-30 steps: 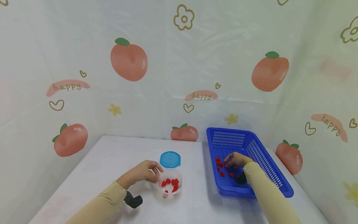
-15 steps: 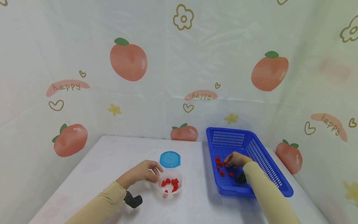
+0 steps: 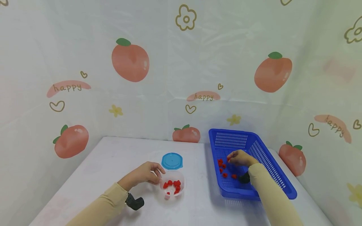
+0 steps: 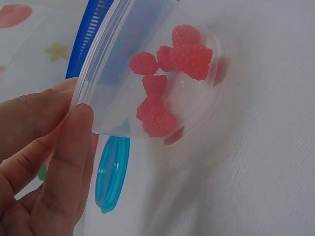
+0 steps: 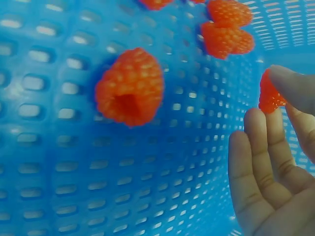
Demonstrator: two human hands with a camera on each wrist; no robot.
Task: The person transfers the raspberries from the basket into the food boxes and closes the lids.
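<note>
My left hand (image 3: 146,172) pinches the rim of a clear plastic container (image 3: 173,175) between thumb and fingers. Several red raspberries (image 4: 158,120) lie at the bottom of that container, which looks tilted in the left wrist view. Over the blue basket (image 3: 255,197), my right hand (image 3: 240,157) pinches one raspberry (image 5: 269,92) between thumb and fingertips. Other loose raspberries (image 5: 130,88) lie on the basket's perforated floor, mostly along its left side.
A light-blue lid (image 3: 172,161) lies on the white table (image 3: 195,163) just behind the container. The basket's raised walls surround the right hand's area. A printed white curtain (image 3: 158,119) hangs behind the table.
My right hand has lifted slightly and drawn back from the basket floor with a raspberry in its fingers. The left hand and the container have stayed in place.
</note>
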